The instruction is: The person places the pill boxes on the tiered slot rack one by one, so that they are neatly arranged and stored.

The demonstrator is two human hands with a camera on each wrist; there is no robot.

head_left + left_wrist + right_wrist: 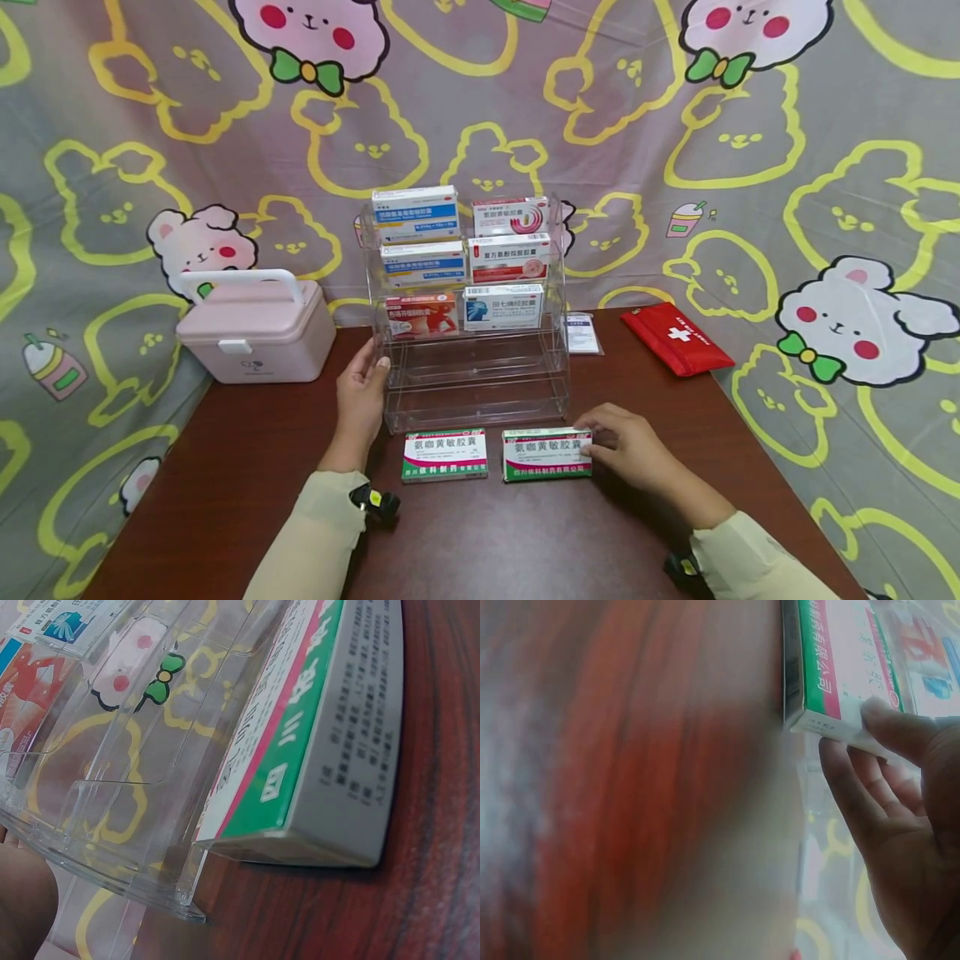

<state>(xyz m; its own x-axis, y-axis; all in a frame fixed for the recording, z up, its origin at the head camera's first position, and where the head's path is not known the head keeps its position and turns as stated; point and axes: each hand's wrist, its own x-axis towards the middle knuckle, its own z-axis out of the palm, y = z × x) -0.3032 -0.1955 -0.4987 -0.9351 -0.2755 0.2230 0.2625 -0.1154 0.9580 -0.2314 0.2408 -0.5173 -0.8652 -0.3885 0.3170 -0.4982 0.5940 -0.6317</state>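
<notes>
A clear tiered display rack [480, 400] stands on the table, its upper tiers holding several medicine boxes and its lower two bare. At its left side, my left hand [362, 396] grips the side panel, thumb toward the front. In front of the rack, my right hand [630, 446] pinches the right end of a green-and-white medicine box [543, 457]. The right wrist view shows the thumb [896, 731] on that box's printed face and the fingers behind it. A matching medicine box [446, 457] lies to its left, seen close up in the left wrist view.
A pink case with a white handle [255, 333] stands at the back left. A red first aid pouch [678, 337] lies at the back right, and a small white packet [581, 335] sits behind the rack's right side. A patterned curtain [630, 125] borders the table.
</notes>
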